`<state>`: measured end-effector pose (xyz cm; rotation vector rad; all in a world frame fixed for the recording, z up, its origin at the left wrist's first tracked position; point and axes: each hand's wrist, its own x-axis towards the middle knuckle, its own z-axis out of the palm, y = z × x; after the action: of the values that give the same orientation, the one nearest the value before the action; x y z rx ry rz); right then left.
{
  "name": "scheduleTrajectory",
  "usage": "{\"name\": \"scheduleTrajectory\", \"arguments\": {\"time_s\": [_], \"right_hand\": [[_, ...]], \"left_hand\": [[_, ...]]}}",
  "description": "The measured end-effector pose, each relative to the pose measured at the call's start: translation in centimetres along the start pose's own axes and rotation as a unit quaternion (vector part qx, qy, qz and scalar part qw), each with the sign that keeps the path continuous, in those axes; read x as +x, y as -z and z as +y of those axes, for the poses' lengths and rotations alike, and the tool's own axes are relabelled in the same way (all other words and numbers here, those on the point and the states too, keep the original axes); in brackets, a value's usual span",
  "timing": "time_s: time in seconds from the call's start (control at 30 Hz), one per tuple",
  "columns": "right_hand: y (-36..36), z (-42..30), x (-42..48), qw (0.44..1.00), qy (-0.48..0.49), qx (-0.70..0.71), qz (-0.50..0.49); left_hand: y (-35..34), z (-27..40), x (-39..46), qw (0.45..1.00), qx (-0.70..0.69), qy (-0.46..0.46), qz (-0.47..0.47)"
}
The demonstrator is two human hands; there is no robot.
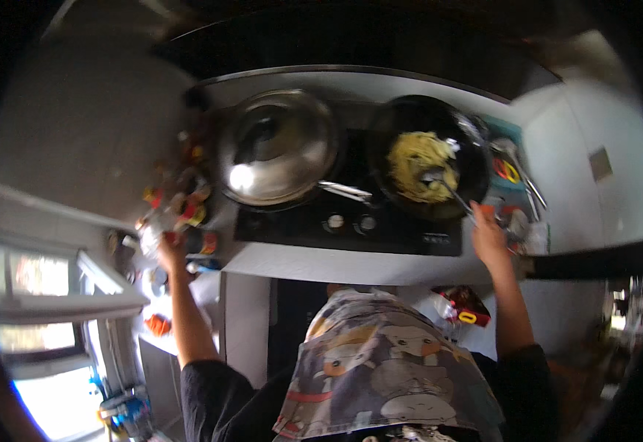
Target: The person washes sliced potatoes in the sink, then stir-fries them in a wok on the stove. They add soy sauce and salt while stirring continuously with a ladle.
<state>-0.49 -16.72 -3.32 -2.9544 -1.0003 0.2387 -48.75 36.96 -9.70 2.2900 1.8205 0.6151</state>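
My right hand [489, 237] grips the handle of a metal spatula [454, 194]. The spatula's blade rests among pale yellow shredded food [418, 160] in a dark wok [467, 166] on the right burner. Out to the left, my left hand [171, 257] is at a clear container [151, 235] among the bottles and jars; blur hides whether the fingers are closed on it. On the left burner sits a pan under a shiny domed metal lid [282, 143], its handle [346, 191] pointing right.
Both pans stand on a black glass cooktop [299, 226] with knobs. Several seasoning bottles [194, 212] crowd the left side. A teal tray [506, 132] and metal utensils [531, 188] lie right of the wok. A range hood [354, 41] hangs above. An open window [40, 276] is at left.
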Motion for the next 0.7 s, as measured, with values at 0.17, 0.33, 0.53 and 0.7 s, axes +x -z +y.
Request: {"name": "scheduleTrajectory", "arguments": {"time_s": [0.17,0.33,0.53,0.7], "right_hand": [[1.4,-0.7,2.3,0.992,0.072,0.081,0.059],[1.2,2.1,7.3,0.986,-0.041,0.117,0.113],[-0.9,-2.3,8.8,0.976,0.102,0.191,0.009],[6.2,0.0,1.5,0.983,0.177,0.048,-0.005]], "left_hand": [[5.4,5.8,-5.4,0.974,0.083,-0.163,0.134],[4.3,10.6,-11.9,0.971,-0.204,-0.122,0.026],[5.0,14.6,-18.3,0.980,-0.154,-0.127,-0.025],[5.0,11.9,-21.7,0.988,-0.129,-0.069,-0.052]]}}
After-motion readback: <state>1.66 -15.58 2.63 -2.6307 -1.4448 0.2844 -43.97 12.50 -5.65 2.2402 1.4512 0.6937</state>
